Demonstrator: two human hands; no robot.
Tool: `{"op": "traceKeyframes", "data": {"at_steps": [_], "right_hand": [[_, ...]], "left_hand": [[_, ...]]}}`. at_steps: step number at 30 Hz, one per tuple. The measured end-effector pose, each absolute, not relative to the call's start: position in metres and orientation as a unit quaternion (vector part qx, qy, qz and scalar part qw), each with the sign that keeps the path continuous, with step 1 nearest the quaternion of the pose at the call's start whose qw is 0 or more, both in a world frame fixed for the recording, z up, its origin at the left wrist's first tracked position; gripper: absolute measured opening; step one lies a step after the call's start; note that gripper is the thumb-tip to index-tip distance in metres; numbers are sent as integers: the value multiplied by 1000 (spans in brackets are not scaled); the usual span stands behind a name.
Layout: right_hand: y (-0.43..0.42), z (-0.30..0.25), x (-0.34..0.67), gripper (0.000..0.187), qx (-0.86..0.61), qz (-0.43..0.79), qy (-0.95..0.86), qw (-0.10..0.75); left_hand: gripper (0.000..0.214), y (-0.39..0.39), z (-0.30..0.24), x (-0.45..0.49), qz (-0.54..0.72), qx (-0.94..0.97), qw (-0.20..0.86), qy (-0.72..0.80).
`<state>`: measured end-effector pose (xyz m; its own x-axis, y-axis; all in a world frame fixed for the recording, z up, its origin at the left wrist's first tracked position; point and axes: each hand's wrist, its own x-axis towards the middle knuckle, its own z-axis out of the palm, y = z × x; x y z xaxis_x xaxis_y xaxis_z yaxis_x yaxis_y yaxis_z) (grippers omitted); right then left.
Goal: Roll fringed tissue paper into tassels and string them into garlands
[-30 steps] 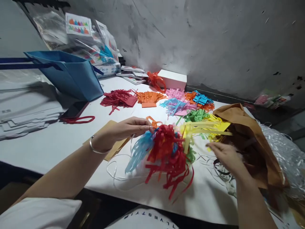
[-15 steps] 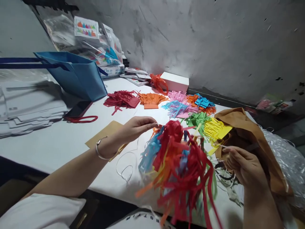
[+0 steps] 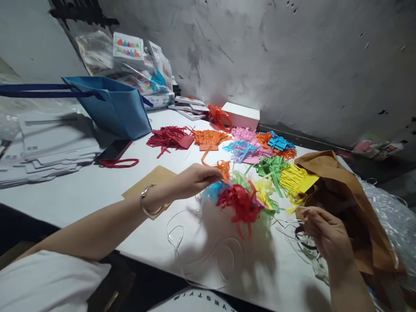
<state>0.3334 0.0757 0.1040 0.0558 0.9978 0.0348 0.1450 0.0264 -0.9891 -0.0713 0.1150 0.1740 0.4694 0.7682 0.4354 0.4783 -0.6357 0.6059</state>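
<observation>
A bunch of fringed paper tassels [image 3: 242, 197] in red, blue, yellow and green hangs between my hands on a thin white ribbon [image 3: 289, 210], just above the white table [image 3: 81, 190]. My left hand [image 3: 195, 178] pinches the ribbon at the bunch's left side, fingers closed, a bangle on the wrist. My right hand [image 3: 325, 232] is closed on the ribbon's other end, to the right of the bunch, in front of a brown paper bag [image 3: 341, 190]. Loose ribbon loops [image 3: 177, 234] lie on the table beneath.
Cut fringe pieces lie in colour piles: red [image 3: 169, 138], orange [image 3: 208, 138], pink and blue [image 3: 243, 147], green [image 3: 271, 167], yellow [image 3: 295, 177]. A blue bag [image 3: 113, 108], a white box [image 3: 242, 115], a phone [image 3: 113, 149], a brown card [image 3: 152, 180] and bubble wrap [image 3: 390, 216] surround them.
The tassel bunch swung up and toward me, then dropped back and bunched tighter between my hands. My right hand drew the ribbon out to the right; my left hand stayed pinched.
</observation>
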Motion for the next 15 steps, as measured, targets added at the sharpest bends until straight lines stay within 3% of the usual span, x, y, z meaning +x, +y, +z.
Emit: {"op": "traceKeyframes", "data": {"at_steps": [6,11,15], "right_hand": [[74,100,331,41,-539,424,-507,523],[71,88,326,45,-561,407,-526,493],[72,85,324,50,-603,323,-559,468]], "left_hand": [[21,123,167,-69,360,825,217,377],[21,124,151,-63,423,795,207,384],[22,124,141,-51,435,795,182,382]]}}
